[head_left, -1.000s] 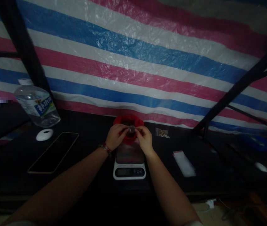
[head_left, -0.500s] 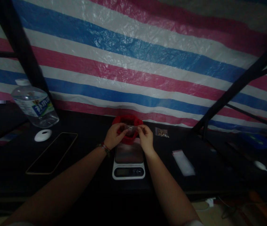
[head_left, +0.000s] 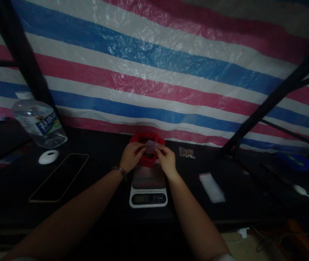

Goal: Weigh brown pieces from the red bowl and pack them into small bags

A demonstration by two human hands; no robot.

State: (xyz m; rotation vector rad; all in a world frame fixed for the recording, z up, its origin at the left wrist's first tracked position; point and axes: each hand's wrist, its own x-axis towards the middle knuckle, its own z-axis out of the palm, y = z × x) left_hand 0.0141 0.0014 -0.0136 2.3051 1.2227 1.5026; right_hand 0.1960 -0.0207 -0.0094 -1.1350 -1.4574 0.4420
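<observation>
Striped tarp backdrop, dim black table (head_left: 94, 188), both hands (head_left: 149, 157) pinching small, seemingly clear plastic bag (head_left: 151, 146) above red bowl (head_left: 147, 139)

Dark counter (head_left: 102, 203) set against a striped tarp wall. At far left, clear water bottle (head_left: 38, 121) lying tilted, with white round disc (head_left: 49, 157) just beside it. Near the disc, dark flat phone (head_left: 59, 177), face up. At centre, white digital scale (head_left: 148, 186); directly behind it, red container (head_left: 147, 161). To the right of the container, small filled packet (head_left: 186, 153). Further right and nearer the front edge, flat clear bag (head_left: 212, 187), well apart from the scale.
</observation>
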